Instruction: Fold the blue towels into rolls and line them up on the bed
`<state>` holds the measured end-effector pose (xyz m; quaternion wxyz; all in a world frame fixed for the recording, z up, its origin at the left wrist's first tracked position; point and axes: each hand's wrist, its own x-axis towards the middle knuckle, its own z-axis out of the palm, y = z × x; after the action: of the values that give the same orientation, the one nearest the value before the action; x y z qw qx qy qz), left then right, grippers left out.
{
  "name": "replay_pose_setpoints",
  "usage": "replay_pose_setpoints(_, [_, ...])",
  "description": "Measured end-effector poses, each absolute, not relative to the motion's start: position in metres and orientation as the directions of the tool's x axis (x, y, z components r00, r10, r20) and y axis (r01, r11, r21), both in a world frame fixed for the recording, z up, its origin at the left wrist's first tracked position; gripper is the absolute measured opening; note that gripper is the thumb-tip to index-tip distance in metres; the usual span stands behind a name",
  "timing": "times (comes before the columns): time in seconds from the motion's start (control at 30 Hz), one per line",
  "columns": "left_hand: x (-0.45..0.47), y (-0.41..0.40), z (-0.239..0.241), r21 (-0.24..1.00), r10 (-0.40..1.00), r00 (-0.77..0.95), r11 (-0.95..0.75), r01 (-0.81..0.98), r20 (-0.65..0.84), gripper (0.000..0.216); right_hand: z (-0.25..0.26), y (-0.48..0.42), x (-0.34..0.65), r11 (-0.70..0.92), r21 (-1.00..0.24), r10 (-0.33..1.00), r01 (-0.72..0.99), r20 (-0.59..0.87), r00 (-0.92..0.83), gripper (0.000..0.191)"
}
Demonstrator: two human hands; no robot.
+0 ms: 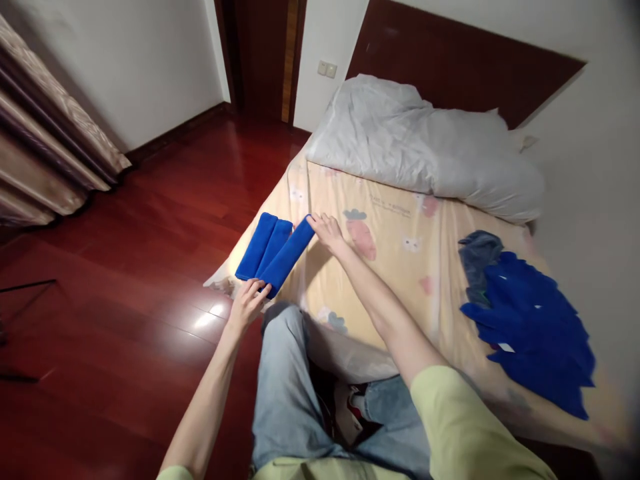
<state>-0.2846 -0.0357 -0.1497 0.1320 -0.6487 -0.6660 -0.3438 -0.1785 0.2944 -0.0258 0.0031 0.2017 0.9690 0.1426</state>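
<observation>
A blue folded towel (289, 259) is held at its two ends, slanting up to the right over the bed's near left corner. My left hand (249, 301) grips its lower end, fingers closed on the edge. At the upper end, my right hand (326, 230) pinches the towel between thumb and fingers. Just left of it, more folded blue cloth (259, 245) lies flat in strips on the bed edge; whether it joins the held towel I cannot tell.
On the bed's right side lies a loose heap of blue cloths (535, 327) beside a grey-blue cloth (480, 257). A grey quilt (400, 137) is bunched by the headboard (450, 53). The patterned sheet (385, 280) covers the mattress. Red wooden floor (125, 300) runs along the left.
</observation>
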Motion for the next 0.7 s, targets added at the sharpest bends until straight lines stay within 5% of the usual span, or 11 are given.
replay_pose_setpoints(0.37, [-0.343, -0.045, -0.165, 0.213, 0.812, -0.253, 0.163, 0.963, 0.525, 0.044, -0.082, 0.279, -0.348, 0.95, 0.045, 0.305, 0.31, 0.096, -0.948, 0.052])
replay_pose_setpoints(0.7, [-0.345, -0.032, -0.175, 0.211, 0.8, -0.222, 0.122, 0.97, 0.557, 0.04, -0.115, 0.296, -0.334, 0.863, -0.14, 0.499, 0.485, 0.101, -0.86, 0.044])
